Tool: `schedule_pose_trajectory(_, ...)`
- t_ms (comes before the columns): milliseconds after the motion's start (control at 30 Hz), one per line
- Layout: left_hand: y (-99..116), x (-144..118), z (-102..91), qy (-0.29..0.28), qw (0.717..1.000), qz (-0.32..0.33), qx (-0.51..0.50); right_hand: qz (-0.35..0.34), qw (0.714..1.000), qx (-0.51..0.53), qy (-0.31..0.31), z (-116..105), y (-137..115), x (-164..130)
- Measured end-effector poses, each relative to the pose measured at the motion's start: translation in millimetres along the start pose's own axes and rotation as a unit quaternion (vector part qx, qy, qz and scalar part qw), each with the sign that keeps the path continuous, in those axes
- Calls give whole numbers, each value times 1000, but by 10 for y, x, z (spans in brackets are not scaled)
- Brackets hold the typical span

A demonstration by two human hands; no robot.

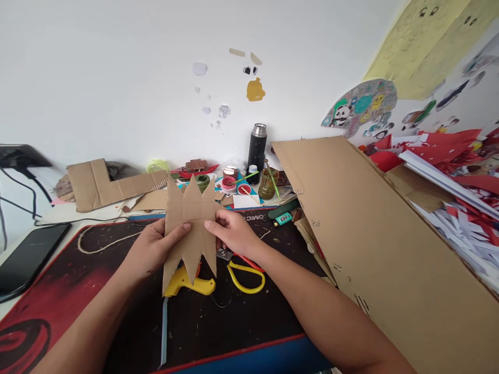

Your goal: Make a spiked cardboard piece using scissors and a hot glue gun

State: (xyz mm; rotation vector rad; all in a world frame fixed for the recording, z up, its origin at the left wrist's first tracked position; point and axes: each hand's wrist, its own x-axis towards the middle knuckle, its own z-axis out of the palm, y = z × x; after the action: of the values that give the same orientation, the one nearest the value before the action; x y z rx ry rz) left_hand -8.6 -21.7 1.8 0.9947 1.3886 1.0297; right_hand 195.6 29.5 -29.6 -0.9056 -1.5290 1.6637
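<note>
Cardboard cutout (191, 228) with pointed teeth along its top and bottom edges is held upright above the black-and-red desk mat (58, 291), directly over the yellow glue gun (187, 283). The left hand (154, 249) grips the cutout's left side, thumb pressed on the front face along the horizontal crease. The right hand (234, 234) pinches the right edge at the same crease, thumb in front and fingers behind. The piece looks light, thin and fairly stiff, yet likely to bend at the crease, and the narrow points would probably crumple under pressure. Holding it at the middle band, as both hands do, appears the soundest grip. Yellow-handled scissors (245, 275) lie just right of the glue gun; a large cardboard sheet (382, 244) leans further right of it.
</note>
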Motion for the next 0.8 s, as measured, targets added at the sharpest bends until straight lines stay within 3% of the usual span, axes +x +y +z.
schedule_pose_trajectory(433,-48,71,24,3,1000,1,22,4,999,-49,17,3,152,43)
schedule_pose_trajectory(800,-165,119,31,15,997,35,74,-12,984,-168,56,-32,214,83)
